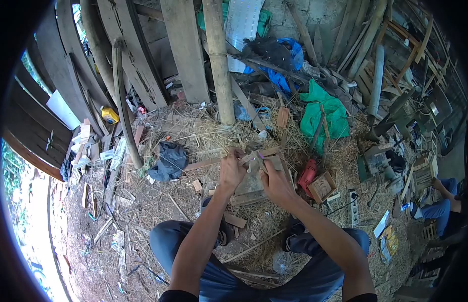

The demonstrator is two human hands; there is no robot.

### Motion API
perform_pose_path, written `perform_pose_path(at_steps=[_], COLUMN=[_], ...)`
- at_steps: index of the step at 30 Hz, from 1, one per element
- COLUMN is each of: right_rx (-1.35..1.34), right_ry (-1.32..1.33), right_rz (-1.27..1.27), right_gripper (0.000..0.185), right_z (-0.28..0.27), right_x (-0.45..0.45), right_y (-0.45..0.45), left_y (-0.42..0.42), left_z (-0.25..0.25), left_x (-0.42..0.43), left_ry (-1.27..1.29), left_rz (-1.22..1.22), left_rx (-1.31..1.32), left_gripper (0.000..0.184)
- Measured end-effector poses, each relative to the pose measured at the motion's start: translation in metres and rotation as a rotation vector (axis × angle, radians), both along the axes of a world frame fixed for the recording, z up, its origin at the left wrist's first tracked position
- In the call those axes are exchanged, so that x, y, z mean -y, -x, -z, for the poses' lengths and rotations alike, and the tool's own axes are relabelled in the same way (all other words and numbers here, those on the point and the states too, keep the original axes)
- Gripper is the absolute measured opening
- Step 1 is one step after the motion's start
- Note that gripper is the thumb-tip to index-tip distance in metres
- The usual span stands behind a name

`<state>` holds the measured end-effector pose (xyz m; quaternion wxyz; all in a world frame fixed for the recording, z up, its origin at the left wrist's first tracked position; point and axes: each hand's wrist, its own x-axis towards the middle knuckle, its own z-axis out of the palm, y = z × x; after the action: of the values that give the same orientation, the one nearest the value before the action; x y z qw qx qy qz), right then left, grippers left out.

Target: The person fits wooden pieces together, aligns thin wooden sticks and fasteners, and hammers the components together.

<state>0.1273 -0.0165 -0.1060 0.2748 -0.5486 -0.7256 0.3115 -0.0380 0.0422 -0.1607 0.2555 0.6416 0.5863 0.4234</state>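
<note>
Above a low wooden block (250,195), the left hand (233,168) and right hand (275,183) grip a small pale piece (253,160) between them; a red power tool (308,176) lies to the right.

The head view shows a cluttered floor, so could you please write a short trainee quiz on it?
1. Which is right beside the red power tool: A) yellow container, B) open wooden box, C) blue tarp?
2. True or false: the left hand and right hand are close together.
3. Fill in: the crumpled sheet beyond the tool is coloured ____.
Key: 1 B; 2 true; 3 green.
</note>
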Motion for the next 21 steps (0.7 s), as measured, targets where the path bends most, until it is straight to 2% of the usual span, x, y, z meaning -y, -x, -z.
perform_pose_path(at_steps=[2,4,6,10,14,16,17,18,19,20,21], right_rx=[0.046,0.096,0.098,0.018,-0.026,-0.002,-0.025,-0.048,-0.055,-0.076,-0.097], right_ry=[0.005,0.009,0.028,-0.07,-0.112,-0.137,-0.095,-0.055,-0.065,-0.118,-0.174], right_rz=[-0.015,-0.045,-0.01,0.053,0.11,0.131,0.14,0.147,0.144,0.146,0.15], right_gripper=[0.028,0.028,0.027,0.028,0.032,0.034,0.036,0.039,0.039,0.042,0.045], right_z=[-0.003,-0.004,-0.005,-0.011,-0.027,-0.037,-0.042,-0.047,-0.048,-0.045,-0.046], right_x=[0.001,0.002,0.002,-0.007,-0.015,-0.015,-0.012,-0.011,-0.01,-0.01,-0.01], right_y=[0.001,0.001,0.003,-0.003,-0.021,-0.029,-0.032,-0.034,-0.037,-0.039,-0.04], left_y=[0.0,0.001,0.001,0.0,0.005,0.009,0.01,0.012,0.013,0.015,0.016], left_z=[0.004,0.002,0.003,-0.011,-0.012,-0.032,-0.042,-0.052,-0.061,-0.07,-0.079], left_x=[-0.002,-0.003,-0.005,-0.001,-0.011,-0.013,-0.014,-0.015,-0.014,-0.012,-0.011], left_ry=[-0.052,0.07,0.019,0.024,-0.052,0.04,0.03,0.068,0.108,0.097,0.138], left_rz=[0.001,0.016,0.007,0.024,0.039,0.1,0.099,0.131,0.163,0.163,0.219], left_rx=[-0.03,0.039,-0.007,-0.11,-0.156,0.091,0.086,0.196,0.305,0.299,0.443], left_gripper=[0.037,0.038,0.038,0.032,0.037,0.036,0.036,0.033,0.031,0.031,0.027])
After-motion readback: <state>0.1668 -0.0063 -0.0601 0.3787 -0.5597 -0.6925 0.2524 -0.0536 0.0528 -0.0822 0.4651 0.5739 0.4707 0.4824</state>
